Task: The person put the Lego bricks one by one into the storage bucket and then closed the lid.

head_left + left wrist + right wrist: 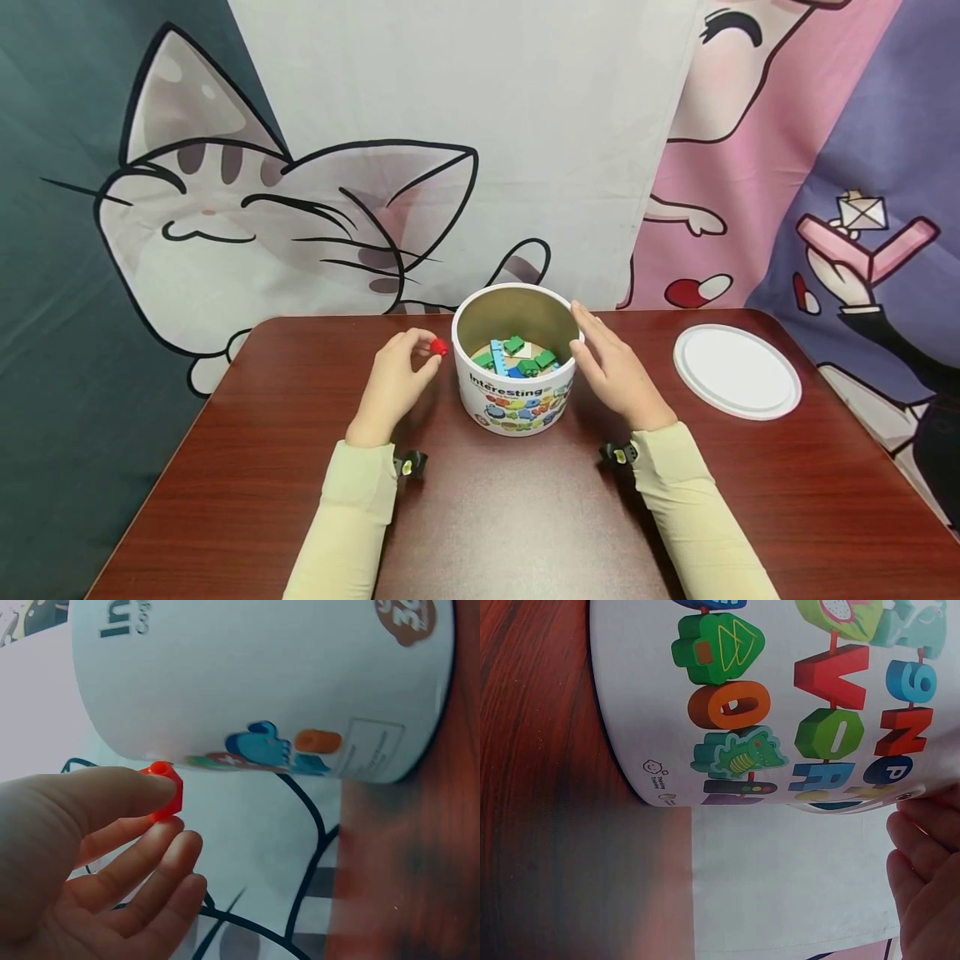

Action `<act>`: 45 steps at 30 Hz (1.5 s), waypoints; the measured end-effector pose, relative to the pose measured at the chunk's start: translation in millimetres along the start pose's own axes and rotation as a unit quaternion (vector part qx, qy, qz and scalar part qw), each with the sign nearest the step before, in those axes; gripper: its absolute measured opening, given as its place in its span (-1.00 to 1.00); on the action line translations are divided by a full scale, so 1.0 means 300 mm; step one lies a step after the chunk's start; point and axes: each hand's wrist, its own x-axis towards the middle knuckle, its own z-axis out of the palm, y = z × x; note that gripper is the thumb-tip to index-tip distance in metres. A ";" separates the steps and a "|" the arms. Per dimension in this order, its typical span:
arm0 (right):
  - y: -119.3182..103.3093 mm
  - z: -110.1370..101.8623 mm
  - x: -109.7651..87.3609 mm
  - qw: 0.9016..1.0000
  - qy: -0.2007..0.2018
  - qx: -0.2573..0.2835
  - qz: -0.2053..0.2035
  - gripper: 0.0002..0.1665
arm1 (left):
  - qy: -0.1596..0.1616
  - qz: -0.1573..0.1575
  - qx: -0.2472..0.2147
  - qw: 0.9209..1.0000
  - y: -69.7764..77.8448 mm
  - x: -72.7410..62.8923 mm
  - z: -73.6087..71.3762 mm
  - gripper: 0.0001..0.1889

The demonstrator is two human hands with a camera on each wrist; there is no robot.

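A small red toy brick (166, 793) is pinched between the thumb and fingers of my left hand (397, 377), just left of the bucket's rim in the head view. The round white bucket (517, 408), printed with "Interesting" and colourful pictures, stands upright on the table. Inside it lie several green bricks (528, 367), a light blue strip (498, 357) and a blue piece (515, 372). My right hand (617, 371) rests against the right side of the bucket near the rim, its fingers extended; in the right wrist view its fingers (909, 841) lie along the printed wall.
A round white lid (738, 372) lies flat on the brown table (510, 517), to the right of the bucket. Behind the table's back edge hangs a cloth backdrop (465, 83) with cartoon cats.
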 end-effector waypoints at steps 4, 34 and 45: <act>-0.003 -0.001 0.000 1.000 0.001 0.001 0.000 -0.30 | 0.024 0.008 -0.019 0.999 0.028 -0.003 -0.005 -0.76; 0.010 0.007 -0.007 1.000 0.000 0.004 0.007 -0.29 | 0.049 0.106 -0.024 0.993 0.213 0.038 0.050 -0.75; 0.002 0.005 -0.003 1.000 0.003 0.008 0.001 -0.30 | -0.086 0.095 0.048 0.991 0.267 0.149 0.096 -0.81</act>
